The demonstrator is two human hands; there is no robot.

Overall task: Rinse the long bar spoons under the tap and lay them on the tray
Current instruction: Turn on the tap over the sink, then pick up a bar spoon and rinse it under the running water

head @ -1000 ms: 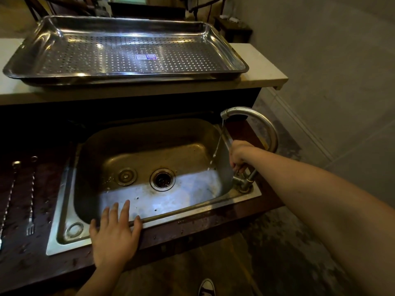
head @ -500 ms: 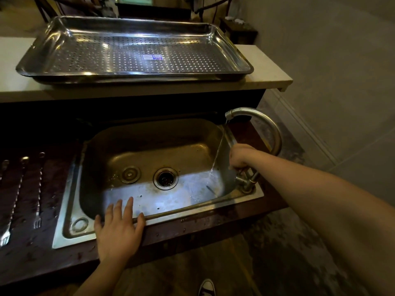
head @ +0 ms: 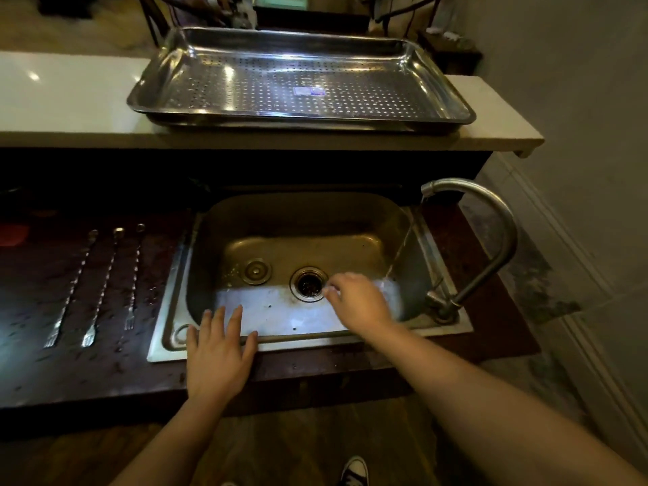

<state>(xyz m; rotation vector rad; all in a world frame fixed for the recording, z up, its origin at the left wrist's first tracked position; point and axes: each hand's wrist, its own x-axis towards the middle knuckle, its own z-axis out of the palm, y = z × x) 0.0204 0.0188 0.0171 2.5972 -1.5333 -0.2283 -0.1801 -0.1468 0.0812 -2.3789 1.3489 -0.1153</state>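
Observation:
Three long twisted bar spoons [head: 101,285] with fork ends lie side by side on the dark counter left of the sink. The steel sink [head: 413,247] has water running into its right side from the curved tap [head: 498,219]. A perforated steel tray [head: 452,100] sits on the pale upper counter behind the sink. My left hand [head: 217,356] rests flat on the sink's front rim, fingers straight. My right hand [head: 357,303] hovers over the basin near the drain, fingers loosely curled, holding nothing.
A round plug [head: 257,271] lies beside the drain [head: 308,285]. The dark counter [head: 35,363] is wet with droplets. A red object [head: 14,235] sits at the far left. A grey wall and floor edge lie to the right. My shoe [head: 354,470] shows below.
My right hand has let go of the tap handle and moved left over the basin. The water stream is fuller. The view has shifted left, showing all three spoons.

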